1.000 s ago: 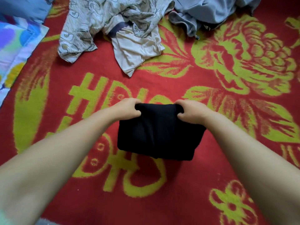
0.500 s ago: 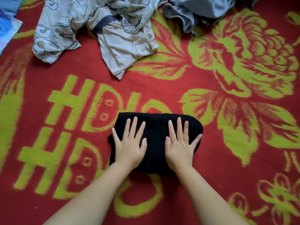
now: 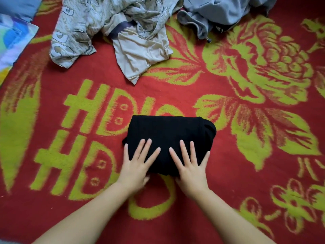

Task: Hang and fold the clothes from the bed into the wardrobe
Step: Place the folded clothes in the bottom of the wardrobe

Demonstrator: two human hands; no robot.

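Folded black garments: one
Patterned beige garments: one
Grey garments: one
Hands: two, left, right
Red-and-green blankets: one

Two bare, sleeveless forearms.

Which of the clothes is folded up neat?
The black garment under both hands; the patterned beige one and the grey one lie crumpled.

hands slid back, nearer garment edge
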